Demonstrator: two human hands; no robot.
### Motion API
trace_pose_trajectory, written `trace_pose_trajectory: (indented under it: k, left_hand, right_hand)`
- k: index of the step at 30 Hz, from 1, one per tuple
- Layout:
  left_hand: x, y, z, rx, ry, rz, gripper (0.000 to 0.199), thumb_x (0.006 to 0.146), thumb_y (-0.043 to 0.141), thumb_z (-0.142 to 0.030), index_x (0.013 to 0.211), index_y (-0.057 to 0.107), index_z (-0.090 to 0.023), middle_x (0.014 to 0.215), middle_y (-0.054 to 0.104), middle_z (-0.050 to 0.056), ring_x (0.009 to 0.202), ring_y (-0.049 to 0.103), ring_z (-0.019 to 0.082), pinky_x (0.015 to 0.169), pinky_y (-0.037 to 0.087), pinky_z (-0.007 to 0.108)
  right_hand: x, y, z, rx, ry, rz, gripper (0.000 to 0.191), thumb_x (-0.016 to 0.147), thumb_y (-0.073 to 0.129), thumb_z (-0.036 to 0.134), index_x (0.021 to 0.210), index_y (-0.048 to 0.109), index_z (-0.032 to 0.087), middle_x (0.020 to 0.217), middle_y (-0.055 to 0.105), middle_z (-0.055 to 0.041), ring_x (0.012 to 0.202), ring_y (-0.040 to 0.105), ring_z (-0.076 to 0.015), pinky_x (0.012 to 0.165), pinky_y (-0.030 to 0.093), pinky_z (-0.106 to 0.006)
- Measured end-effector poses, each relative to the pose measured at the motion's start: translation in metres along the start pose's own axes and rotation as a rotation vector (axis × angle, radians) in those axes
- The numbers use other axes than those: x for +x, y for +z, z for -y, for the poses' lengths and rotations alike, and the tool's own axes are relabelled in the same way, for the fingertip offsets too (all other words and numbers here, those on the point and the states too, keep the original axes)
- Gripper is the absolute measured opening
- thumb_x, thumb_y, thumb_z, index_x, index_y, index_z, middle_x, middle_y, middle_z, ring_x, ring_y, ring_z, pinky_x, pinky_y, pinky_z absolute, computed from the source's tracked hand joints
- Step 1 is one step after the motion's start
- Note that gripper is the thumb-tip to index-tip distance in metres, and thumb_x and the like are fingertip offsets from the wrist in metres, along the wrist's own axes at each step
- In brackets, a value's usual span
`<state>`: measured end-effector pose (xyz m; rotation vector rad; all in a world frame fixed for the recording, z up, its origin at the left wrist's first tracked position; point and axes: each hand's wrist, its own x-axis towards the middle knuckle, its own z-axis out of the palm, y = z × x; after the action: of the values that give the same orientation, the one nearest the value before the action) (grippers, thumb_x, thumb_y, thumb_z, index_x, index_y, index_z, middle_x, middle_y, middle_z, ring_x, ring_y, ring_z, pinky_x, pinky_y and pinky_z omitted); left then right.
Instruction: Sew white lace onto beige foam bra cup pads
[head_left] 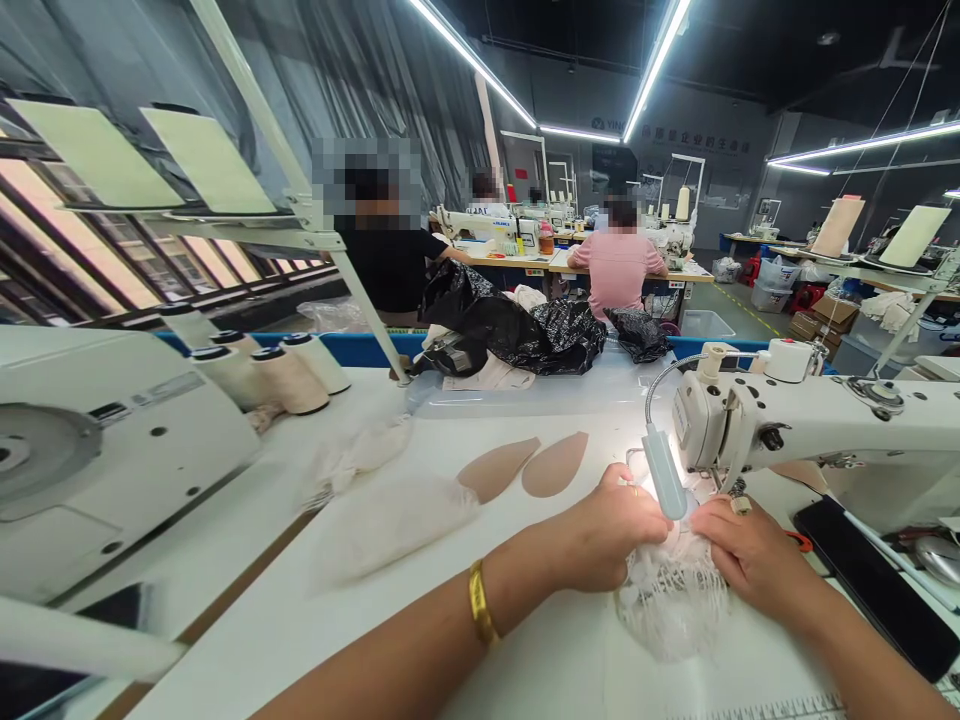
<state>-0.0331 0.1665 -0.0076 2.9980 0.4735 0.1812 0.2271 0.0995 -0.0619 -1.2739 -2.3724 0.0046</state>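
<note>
A white fringed lace piece (675, 600) lies under the lit head of a white sewing machine (825, 415). My left hand (619, 525), its fingers closed on the lace, is at the left of the needle area. On the right side, my right hand (750, 550) has its fingers pressed down at the upper edge of the lace, close to the presser foot. A small grey lamp (664, 475) hides part of the spot between the hands. Two beige teardrop-shaped pieces (555, 465) lie left of the machine, beside sheer white fabric (397, 525).
Thread cones (289, 380) and another machine (97, 450) stand at the left. Black plastic bags (517, 330) lie along the back edge. A black phone-like object (877, 585) is right of my right hand. People sit at machines farther back.
</note>
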Motion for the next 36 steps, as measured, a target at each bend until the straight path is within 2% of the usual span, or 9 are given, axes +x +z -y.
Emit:
trace_pose_trajectory:
  k: [8,12,16,21,25,29,32,34,36]
  left_hand:
    - [0.007,0.011,0.019,-0.086,-0.04,-0.033,0.032,0.066,0.066,-0.008,0.094,0.071,-0.023,0.079,0.066,0.002,0.081,0.056,0.023,0.09,0.029,0.043]
    - [0.007,0.014,0.022,-0.118,-0.039,-0.052,0.029,0.07,0.064,-0.01,0.094,0.072,-0.024,0.079,0.066,0.002,0.08,0.054,0.023,0.089,0.03,0.042]
    - [0.006,0.013,0.019,-0.14,-0.052,-0.033,0.034,0.069,0.064,-0.01,0.098,0.073,-0.025,0.08,0.067,0.002,0.081,0.056,0.023,0.092,0.03,0.044]
    - [0.002,0.005,0.015,-0.13,-0.066,0.007,0.037,0.07,0.065,-0.008,0.101,0.072,-0.026,0.085,0.068,0.002,0.084,0.058,0.024,0.095,0.031,0.045]
    - [-0.002,-0.004,0.007,-0.104,-0.094,0.035,0.027,0.074,0.063,-0.009,0.094,0.069,-0.025,0.091,0.068,0.003,0.089,0.059,0.024,0.094,0.033,0.043]
    - [-0.002,-0.004,-0.012,-0.002,-0.281,0.032,0.003,0.081,0.063,-0.019,0.084,0.063,-0.02,0.094,0.062,0.007,0.086,0.056,0.026,0.087,0.035,0.044]
    - [-0.002,-0.003,-0.026,0.038,-0.344,0.066,0.018,0.085,0.068,-0.032,0.08,0.057,-0.018,0.087,0.058,0.007,0.083,0.054,0.026,0.085,0.037,0.045]
    - [-0.005,-0.004,-0.03,0.011,-0.304,0.075,0.029,0.084,0.075,-0.043,0.087,0.06,-0.018,0.089,0.058,0.006,0.083,0.053,0.025,0.084,0.038,0.042]
    - [-0.01,-0.005,-0.03,-0.034,-0.228,0.073,0.038,0.081,0.082,-0.049,0.09,0.061,-0.019,0.093,0.058,0.005,0.083,0.053,0.023,0.085,0.038,0.04]
  right_hand:
    - [0.005,-0.007,-0.002,0.018,0.011,-0.187,0.026,0.104,0.042,0.013,0.115,0.063,0.024,0.093,0.071,-0.0073,0.089,0.066,-0.0271,0.074,0.056,-0.039]
    - [0.008,-0.008,-0.003,0.074,0.078,-0.195,0.022,0.106,0.042,0.015,0.114,0.061,0.023,0.108,0.071,-0.0101,0.098,0.07,-0.027,0.077,0.06,-0.039]
    - [0.008,-0.006,-0.002,0.08,0.083,-0.216,0.018,0.107,0.042,0.02,0.113,0.059,0.023,0.106,0.07,-0.0097,0.097,0.072,-0.028,0.078,0.06,-0.041]
    - [0.007,-0.007,0.0,0.069,0.054,-0.242,0.018,0.107,0.043,0.018,0.112,0.059,0.024,0.104,0.071,-0.0087,0.093,0.071,-0.027,0.072,0.057,-0.037]
    - [0.004,-0.01,0.008,0.072,-0.016,-0.178,0.019,0.107,0.044,0.02,0.12,0.057,0.024,0.099,0.072,-0.0064,0.09,0.068,-0.0267,0.078,0.056,-0.039]
    - [0.005,-0.007,0.02,0.127,-0.099,0.002,0.036,0.101,0.063,0.028,0.135,0.05,0.027,0.12,0.072,-0.0081,0.112,0.067,-0.0298,0.096,0.053,-0.047]
    - [0.007,0.001,0.019,0.055,-0.065,0.047,0.028,0.099,0.055,0.012,0.124,0.057,0.025,0.111,0.073,-0.0084,0.102,0.067,-0.0279,0.086,0.054,-0.042]
    - [0.007,0.004,0.013,-0.009,-0.043,0.046,0.031,0.098,0.045,0.006,0.117,0.061,0.024,0.102,0.073,-0.008,0.091,0.066,-0.0263,0.078,0.053,-0.04]
    - [0.006,0.003,0.007,-0.049,-0.031,0.04,0.034,0.099,0.042,0.005,0.117,0.063,0.024,0.1,0.072,-0.008,0.088,0.064,-0.0267,0.078,0.053,-0.041]
